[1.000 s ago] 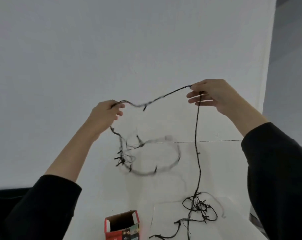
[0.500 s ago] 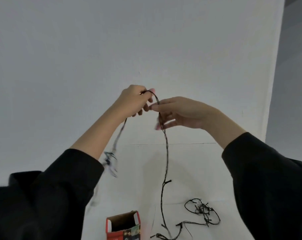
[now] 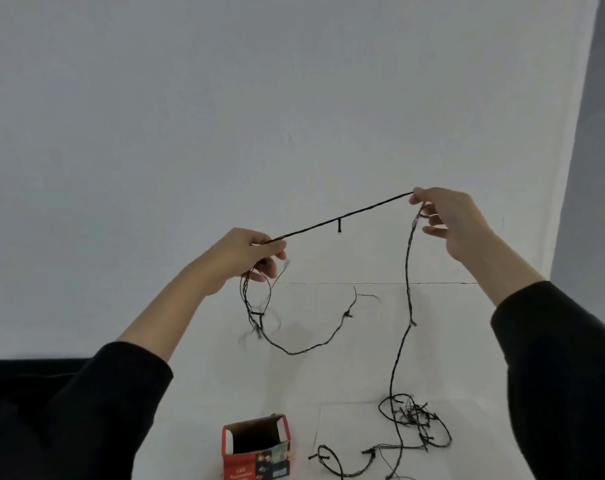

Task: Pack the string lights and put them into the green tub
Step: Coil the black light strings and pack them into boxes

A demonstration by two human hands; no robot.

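String lights (image 3: 311, 227) taut between hands, axis rising left to right | left hand (image 3: 245, 252) pinches low end, gathered loops hanging beneath | right hand (image 3: 450, 220) pinches high end, nearer loose tail dropping to tangle (image 3: 415, 424) on worktop (image 3: 328, 375) | green tub unseen | next fold likely goes leftward

String lights (image 3: 339, 226): black wire, black bulb stubs. Box (image 3: 245, 467): red outside with white lettering, one panel printed in mixed colours, plain brown cardboard inside, white flap edges. Sleeves (image 3: 69, 417): plain black. Wall (image 3: 224, 98): pale grey, unpatterned. Table (image 3: 328, 375): white, thin dark line along the rear edge
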